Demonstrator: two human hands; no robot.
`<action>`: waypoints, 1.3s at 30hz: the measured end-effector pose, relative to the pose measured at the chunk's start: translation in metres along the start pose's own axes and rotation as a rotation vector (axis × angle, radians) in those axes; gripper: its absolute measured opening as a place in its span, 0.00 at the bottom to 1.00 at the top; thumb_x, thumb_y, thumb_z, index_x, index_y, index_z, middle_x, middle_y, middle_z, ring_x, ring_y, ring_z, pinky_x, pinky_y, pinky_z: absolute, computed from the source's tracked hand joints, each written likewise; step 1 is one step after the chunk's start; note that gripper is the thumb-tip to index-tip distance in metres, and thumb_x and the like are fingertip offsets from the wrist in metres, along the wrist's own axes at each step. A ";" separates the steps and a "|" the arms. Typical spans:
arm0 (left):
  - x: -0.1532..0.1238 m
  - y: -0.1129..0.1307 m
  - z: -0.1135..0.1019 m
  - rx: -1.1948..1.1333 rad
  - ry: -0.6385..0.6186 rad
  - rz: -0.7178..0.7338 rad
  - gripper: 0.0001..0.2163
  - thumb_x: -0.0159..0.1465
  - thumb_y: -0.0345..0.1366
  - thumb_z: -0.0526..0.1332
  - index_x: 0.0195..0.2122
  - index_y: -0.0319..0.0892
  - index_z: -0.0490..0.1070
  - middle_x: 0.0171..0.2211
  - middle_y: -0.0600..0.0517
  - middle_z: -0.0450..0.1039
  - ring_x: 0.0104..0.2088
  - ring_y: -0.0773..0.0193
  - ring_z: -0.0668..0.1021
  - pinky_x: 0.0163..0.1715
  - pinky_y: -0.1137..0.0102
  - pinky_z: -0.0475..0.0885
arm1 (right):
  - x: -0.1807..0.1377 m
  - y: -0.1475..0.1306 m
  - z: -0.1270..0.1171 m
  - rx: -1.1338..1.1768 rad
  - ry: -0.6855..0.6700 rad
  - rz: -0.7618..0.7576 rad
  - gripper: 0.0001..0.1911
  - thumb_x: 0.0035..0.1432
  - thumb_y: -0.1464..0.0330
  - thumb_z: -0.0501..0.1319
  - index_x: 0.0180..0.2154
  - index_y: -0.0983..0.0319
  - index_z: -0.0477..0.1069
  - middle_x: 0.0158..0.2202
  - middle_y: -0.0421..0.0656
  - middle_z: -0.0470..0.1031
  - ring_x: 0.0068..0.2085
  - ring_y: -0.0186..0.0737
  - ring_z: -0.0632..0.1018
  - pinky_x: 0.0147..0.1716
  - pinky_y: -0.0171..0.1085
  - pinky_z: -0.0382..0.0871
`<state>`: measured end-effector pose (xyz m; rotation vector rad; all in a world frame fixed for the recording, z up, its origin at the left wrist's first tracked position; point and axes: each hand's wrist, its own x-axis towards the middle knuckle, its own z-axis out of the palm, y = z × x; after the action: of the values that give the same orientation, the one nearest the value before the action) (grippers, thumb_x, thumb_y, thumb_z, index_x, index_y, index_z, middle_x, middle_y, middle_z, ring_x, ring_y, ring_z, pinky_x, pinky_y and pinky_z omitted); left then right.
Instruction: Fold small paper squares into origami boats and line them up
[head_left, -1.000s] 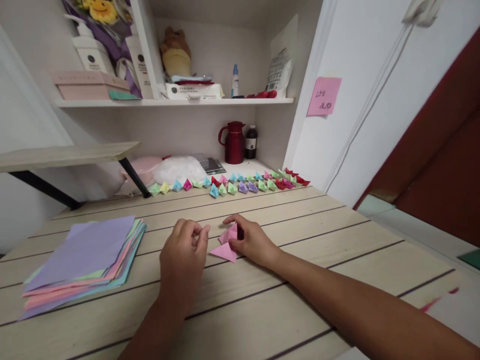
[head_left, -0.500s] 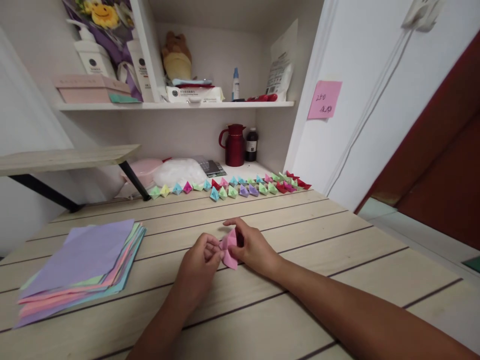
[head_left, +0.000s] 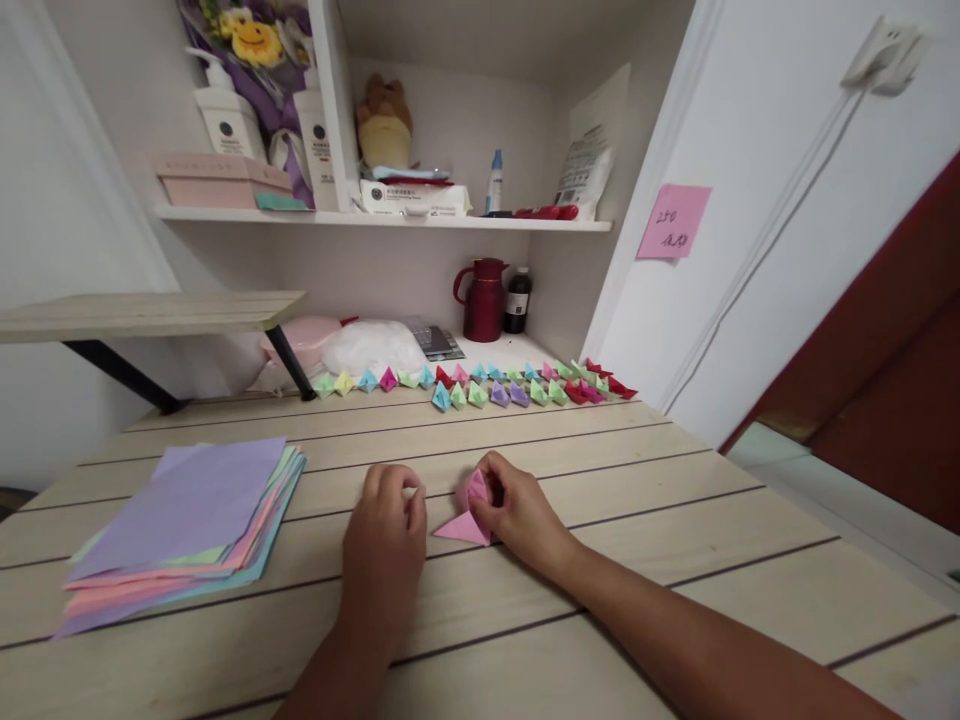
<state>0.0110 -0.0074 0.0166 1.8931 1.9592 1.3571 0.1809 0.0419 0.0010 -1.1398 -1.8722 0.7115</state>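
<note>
A pink folded paper (head_left: 466, 527) with a pointed flap to the left is pinched in my right hand (head_left: 519, 512), between thumb and fingers. It rests low over the table, and its right part is hidden behind the fingers. My left hand (head_left: 386, 535) is a short way to the left of the paper, apart from it. Its fingers are loosely curled, with a gap between thumb and forefinger and nothing evident in them.
A stack of coloured paper sheets (head_left: 191, 510) lies on the slatted table (head_left: 600, 640) at left. Small folded paper boats (head_left: 499, 394) line the back edge. Behind stand a red jug (head_left: 484, 302) and a dark bottle (head_left: 517, 303). A raised wooden shelf (head_left: 187, 311) is at left.
My left hand has let go of the pink paper and moved left. My right hand keeps its hold, and a pointed flap now shows. The view has shifted slightly.
</note>
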 end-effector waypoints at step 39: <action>-0.010 0.020 0.021 0.461 -0.415 -0.013 0.07 0.64 0.33 0.52 0.35 0.44 0.70 0.29 0.50 0.75 0.31 0.59 0.75 0.27 0.67 0.53 | 0.000 -0.006 -0.004 -0.059 -0.151 0.004 0.11 0.48 0.78 0.60 0.34 0.59 0.64 0.28 0.32 0.70 0.27 0.31 0.70 0.34 0.33 0.58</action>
<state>0.0417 -0.0082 0.0119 2.1133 2.1667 0.4625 0.1816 0.0394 0.0082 -1.1550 -2.0300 0.7676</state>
